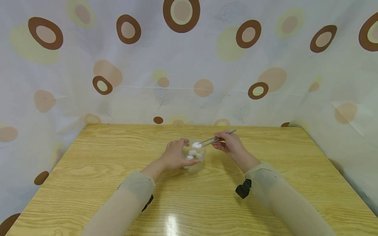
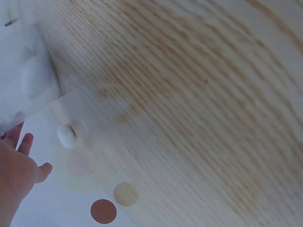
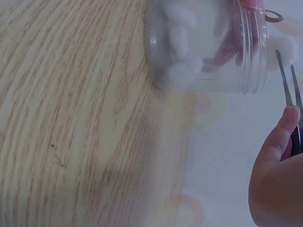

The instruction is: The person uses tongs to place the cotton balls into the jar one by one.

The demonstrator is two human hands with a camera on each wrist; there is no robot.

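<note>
White ball [image 1: 197, 145] sits between tips of tweezers [image 3: 286, 87], just above mouth of clear jar [image 1: 195, 167]. Right hand [image 1: 232, 143] pinches tweezers between thumb and fingers. Left hand [image 1: 174, 155] curls round jar near rim. More white balls [image 1: 192, 152] lie inside. Jar stands upright on wood-grain table [image 1: 206, 203]; patterned cloth [image 1: 183, 59] behind.

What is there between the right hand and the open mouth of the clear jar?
In the right wrist view, tweezers extend from the right hand, with a cotton ball at their tips, nearest the clear jar.
</note>
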